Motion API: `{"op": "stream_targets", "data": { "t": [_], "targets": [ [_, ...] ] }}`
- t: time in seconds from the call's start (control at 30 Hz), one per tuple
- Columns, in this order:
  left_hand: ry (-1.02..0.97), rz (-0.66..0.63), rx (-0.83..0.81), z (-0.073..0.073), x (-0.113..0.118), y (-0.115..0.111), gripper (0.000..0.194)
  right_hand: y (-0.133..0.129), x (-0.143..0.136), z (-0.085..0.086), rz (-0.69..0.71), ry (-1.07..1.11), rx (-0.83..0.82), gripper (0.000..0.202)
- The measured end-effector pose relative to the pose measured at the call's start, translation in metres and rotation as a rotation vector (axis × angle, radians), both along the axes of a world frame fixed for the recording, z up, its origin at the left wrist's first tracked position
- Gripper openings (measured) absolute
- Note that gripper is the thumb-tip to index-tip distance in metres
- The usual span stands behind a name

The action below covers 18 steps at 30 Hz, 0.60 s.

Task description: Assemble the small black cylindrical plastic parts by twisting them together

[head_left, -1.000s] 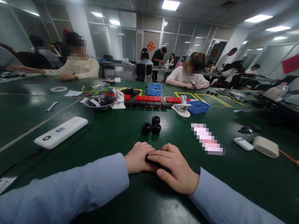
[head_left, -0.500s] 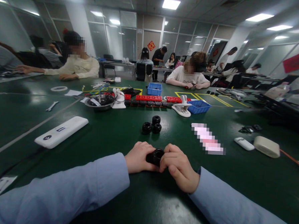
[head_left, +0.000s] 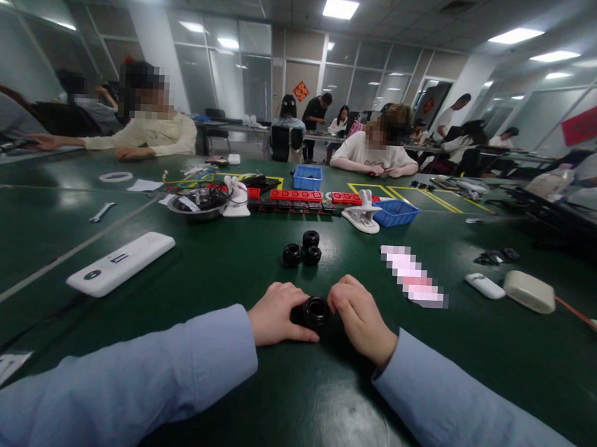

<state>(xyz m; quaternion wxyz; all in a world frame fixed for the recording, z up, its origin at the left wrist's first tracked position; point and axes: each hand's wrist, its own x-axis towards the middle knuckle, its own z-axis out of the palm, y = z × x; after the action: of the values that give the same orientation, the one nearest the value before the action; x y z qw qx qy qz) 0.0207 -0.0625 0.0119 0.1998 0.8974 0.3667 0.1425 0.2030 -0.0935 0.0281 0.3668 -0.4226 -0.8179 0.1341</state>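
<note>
My left hand (head_left: 279,316) grips a black ring-shaped part (head_left: 316,311) from its left side, thumb along the near edge. The part rests upright on the green table (head_left: 248,421), its round opening facing up. My right hand (head_left: 361,319) is at the part's right side, its fingers curled together and their tips hidden behind the hand; whether they hold something cannot be made out. Beyond my hands three similar black parts stand close together: one at the left (head_left: 292,254), one at the right (head_left: 313,255) and one behind (head_left: 310,239).
A white power bank-like device (head_left: 121,264) lies left. A pixelated phone-shaped object (head_left: 413,276), a white mouse-like item (head_left: 484,285) and a beige case (head_left: 529,291) lie right. Ahead are a metal bowl (head_left: 198,211), red strips (head_left: 296,195), white clamps (head_left: 361,217) and blue bins (head_left: 396,212). People sit beyond.
My right hand has shifted slightly right and up, off the top of the black part, and its fingers have curled in. My left hand stays on the part.
</note>
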Motion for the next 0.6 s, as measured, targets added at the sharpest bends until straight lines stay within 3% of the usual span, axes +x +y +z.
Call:
{"op": "stream_targets", "data": {
  "t": [0.2,0.33,0.6],
  "targets": [
    [-0.006,-0.016,0.011,-0.001,-0.001,0.000,0.048,0.000,-0.001,0.001,-0.111,-0.048,-0.037,0.031],
    [-0.007,-0.010,0.030,-0.003,0.000,0.001,0.046,-0.007,-0.003,0.006,-0.072,-0.053,0.032,0.020],
    [-0.011,-0.005,0.054,-0.006,0.000,0.001,0.046,-0.016,-0.007,0.014,0.026,-0.152,0.080,0.020]
  ]
}}
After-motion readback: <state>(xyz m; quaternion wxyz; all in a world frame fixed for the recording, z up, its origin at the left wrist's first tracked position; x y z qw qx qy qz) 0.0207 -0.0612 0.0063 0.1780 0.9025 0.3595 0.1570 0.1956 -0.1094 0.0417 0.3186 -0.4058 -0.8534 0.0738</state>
